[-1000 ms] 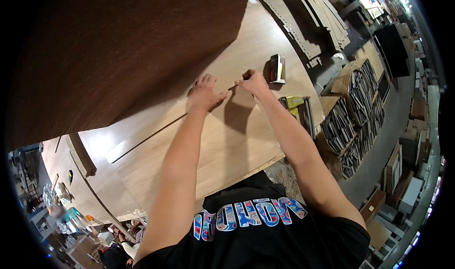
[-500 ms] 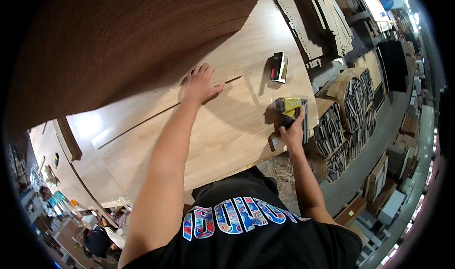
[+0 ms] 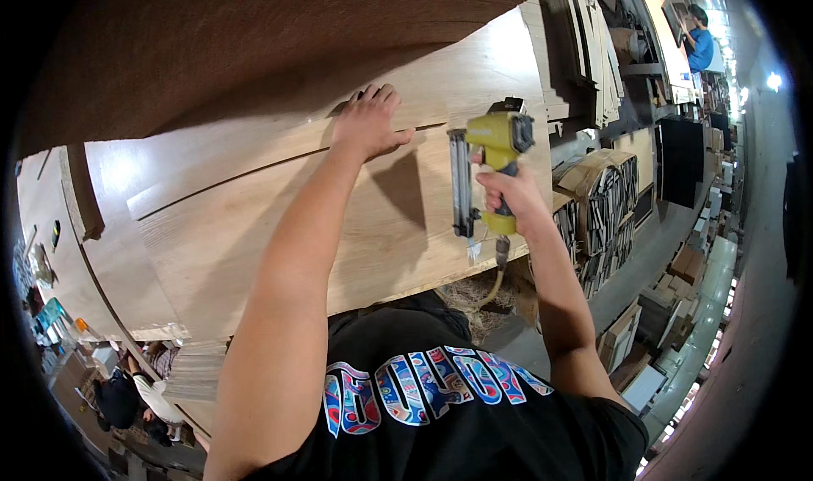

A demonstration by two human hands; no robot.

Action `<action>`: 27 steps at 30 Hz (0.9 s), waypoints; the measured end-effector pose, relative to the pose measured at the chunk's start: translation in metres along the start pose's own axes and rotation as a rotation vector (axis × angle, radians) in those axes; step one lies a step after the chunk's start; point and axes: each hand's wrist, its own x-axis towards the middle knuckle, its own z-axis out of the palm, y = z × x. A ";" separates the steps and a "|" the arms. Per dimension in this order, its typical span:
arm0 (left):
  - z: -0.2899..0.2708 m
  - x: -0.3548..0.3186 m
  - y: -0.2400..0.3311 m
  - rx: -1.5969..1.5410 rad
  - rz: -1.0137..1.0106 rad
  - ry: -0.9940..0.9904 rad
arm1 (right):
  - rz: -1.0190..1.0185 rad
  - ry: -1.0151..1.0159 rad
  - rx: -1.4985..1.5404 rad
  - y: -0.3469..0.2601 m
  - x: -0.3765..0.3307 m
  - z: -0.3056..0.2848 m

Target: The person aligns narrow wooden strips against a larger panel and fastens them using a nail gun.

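Observation:
A yellow-green nail gun (image 3: 493, 138) with a long dark magazine is raised over the right part of the pale wood panel (image 3: 279, 265). My right hand (image 3: 518, 200) is wrapped round its grip, and an air hose (image 3: 496, 284) hangs from the handle's foot. My left hand (image 3: 366, 127) lies on the panel with its thumb stretched out to the right and its fingers apart. Beneath that hand runs a long narrow wooden strip (image 3: 229, 169) with a dark edge. Behind the nail gun, a small dark box (image 3: 511, 105) is mostly hidden.
A large brown board (image 3: 254, 49) looms over the panel's far side. Stacked light strips (image 3: 593, 49) and bins of thin grey pieces (image 3: 597, 193) stand to the right. A brown batten (image 3: 80, 193) lies at left. Other people sit at lower left and far right (image 3: 699, 42).
My right hand has lifted the nail gun off the panel and turned it, its magazine now facing left. My left hand stays on the strip. The view has shifted somewhat.

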 end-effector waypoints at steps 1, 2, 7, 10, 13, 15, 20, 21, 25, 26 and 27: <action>0.007 0.000 -0.002 0.016 0.024 0.050 | -0.013 -0.024 -0.017 -0.007 0.008 0.010; 0.013 0.001 -0.005 0.032 0.045 0.100 | -0.026 -0.050 -0.036 -0.013 0.014 0.018; 0.024 0.018 -0.013 -0.004 0.022 -0.025 | -0.060 -0.023 -0.101 -0.025 0.034 0.031; 0.023 0.019 -0.011 0.030 0.026 -0.038 | -0.029 -0.019 -0.146 -0.029 0.036 0.034; 0.030 0.023 -0.015 0.062 0.041 -0.031 | -0.032 -0.019 -0.164 -0.027 0.036 0.036; 0.031 0.023 -0.017 0.048 0.049 -0.023 | -0.025 -0.008 -0.167 -0.027 0.037 0.038; 0.036 0.027 -0.024 0.006 0.089 -0.005 | -0.039 -0.021 -0.241 -0.031 0.038 0.040; 0.032 0.024 -0.022 0.005 0.098 -0.008 | -0.039 -0.016 -0.268 -0.031 0.040 0.040; 0.016 0.006 -0.012 -0.046 0.093 0.050 | -0.062 -0.019 -0.261 -0.035 0.037 0.046; 0.012 0.001 -0.007 -0.073 0.081 0.069 | -0.051 -0.046 -0.269 -0.036 0.036 0.048; 0.006 -0.001 -0.004 -0.092 0.081 0.078 | -0.040 -0.073 -0.277 -0.038 0.033 0.051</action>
